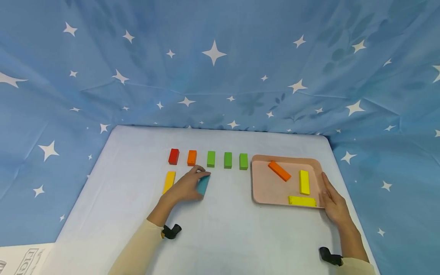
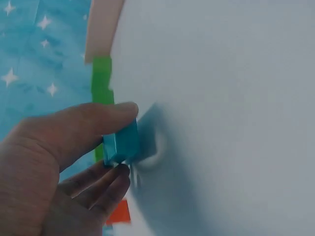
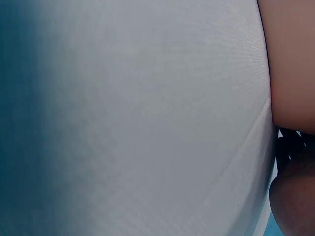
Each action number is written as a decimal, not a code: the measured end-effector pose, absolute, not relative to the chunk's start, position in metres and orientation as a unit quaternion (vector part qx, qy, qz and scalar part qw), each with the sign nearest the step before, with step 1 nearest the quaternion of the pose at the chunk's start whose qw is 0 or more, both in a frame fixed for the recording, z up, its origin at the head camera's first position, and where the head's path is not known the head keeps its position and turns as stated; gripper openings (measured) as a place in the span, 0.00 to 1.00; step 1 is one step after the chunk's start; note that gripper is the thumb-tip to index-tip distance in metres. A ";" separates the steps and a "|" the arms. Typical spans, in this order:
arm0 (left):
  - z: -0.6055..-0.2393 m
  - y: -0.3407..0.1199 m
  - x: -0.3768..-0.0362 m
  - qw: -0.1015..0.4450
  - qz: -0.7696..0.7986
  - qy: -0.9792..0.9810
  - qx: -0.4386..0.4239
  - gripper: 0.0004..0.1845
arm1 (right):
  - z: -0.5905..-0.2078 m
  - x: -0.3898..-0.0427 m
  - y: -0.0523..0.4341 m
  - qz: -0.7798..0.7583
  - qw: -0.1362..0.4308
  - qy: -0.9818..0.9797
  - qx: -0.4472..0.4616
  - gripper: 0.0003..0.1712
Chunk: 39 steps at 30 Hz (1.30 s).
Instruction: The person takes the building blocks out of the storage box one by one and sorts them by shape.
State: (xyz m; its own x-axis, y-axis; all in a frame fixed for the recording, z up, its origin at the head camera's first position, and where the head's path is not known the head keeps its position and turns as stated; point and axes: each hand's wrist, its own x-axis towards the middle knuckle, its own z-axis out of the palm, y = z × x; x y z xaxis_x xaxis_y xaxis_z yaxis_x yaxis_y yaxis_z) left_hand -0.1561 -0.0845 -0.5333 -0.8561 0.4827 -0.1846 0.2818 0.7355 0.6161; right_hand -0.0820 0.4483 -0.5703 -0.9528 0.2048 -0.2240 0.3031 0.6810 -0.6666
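Left hand [image 1: 187, 187] pinching a teal block [image 1: 203, 184] between thumb and fingers, low over the white table [image 1: 137, 214], well left of the pink tray [image 1: 264, 193]. Looks set to slot in next to the yellow block [image 1: 169, 181], under the row of red [image 1: 173, 156], orange [image 1: 191, 157] and green blocks [image 1: 227, 160] left of the tray. Right hand [image 1: 334, 202] flat and relaxed along the tray's right rim, probably just steadying it, gripping nothing.

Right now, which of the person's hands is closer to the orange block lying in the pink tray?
The right. The right hand rests on the tray's right edge, near the orange block; the left hand pinches a teal block well left of the tray.
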 end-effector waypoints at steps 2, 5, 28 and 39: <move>-0.535 -0.094 -0.152 0.162 0.297 0.922 0.189 0.41 | -0.570 -0.082 0.449 -0.374 0.067 0.915 0.137 0.33; -0.538 -0.105 -0.148 0.151 0.294 0.928 0.172 0.41 | -0.570 -0.081 0.449 -0.376 0.067 0.914 0.138 0.33; -0.544 -0.125 -0.138 0.131 0.308 0.929 0.156 0.43 | -0.570 -0.079 0.451 -0.372 0.053 0.918 0.128 0.33; -0.544 -0.127 -0.139 0.140 0.295 0.931 0.161 0.43 | -0.564 -0.082 0.451 -0.367 0.064 0.922 0.107 0.34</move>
State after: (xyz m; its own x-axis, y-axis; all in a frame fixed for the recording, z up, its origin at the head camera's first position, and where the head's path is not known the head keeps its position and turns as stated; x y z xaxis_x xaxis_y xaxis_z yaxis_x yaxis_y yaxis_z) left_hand -0.1386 -0.1266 -0.5438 -0.9088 0.3828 -0.1661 0.2174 0.7741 0.5946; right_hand -0.0822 0.4510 -0.5644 -0.9688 0.1502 -0.1971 0.2445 0.7082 -0.6623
